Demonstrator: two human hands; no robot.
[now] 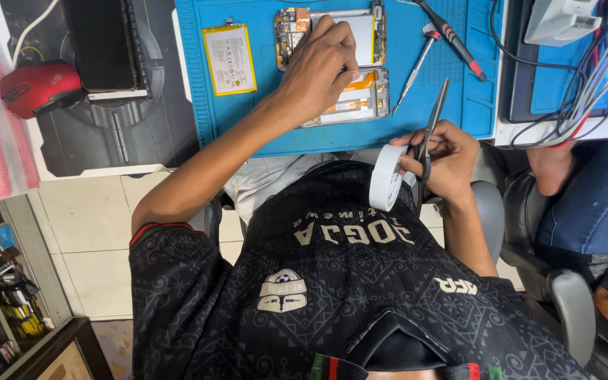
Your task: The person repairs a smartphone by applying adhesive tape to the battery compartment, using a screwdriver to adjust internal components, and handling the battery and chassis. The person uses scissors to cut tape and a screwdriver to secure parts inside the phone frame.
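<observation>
My left hand point(318, 65) reaches out over the blue work mat point(276, 134), with its curled fingers pressing on an opened phone point(360, 98) whose insides and orange flex cables show. A second opened phone body with a circuit board point(293, 27) lies just beyond it. Close to my chest, my right hand point(439, 158) holds a pair of scissors point(434, 112) with the blades pointing away from me. The same hand also holds a roll of white tape point(386, 177).
A yellow-edged flat battery point(229, 60) lies on the mat's left part. Two screwdrivers point(416, 67) point(455, 39) lie to the right. A red mouse point(40, 88) and a black device point(103, 46) sit at the left. Cables point(578, 91) hang at the right. Another person's jeans-clad leg point(592, 200) is also there.
</observation>
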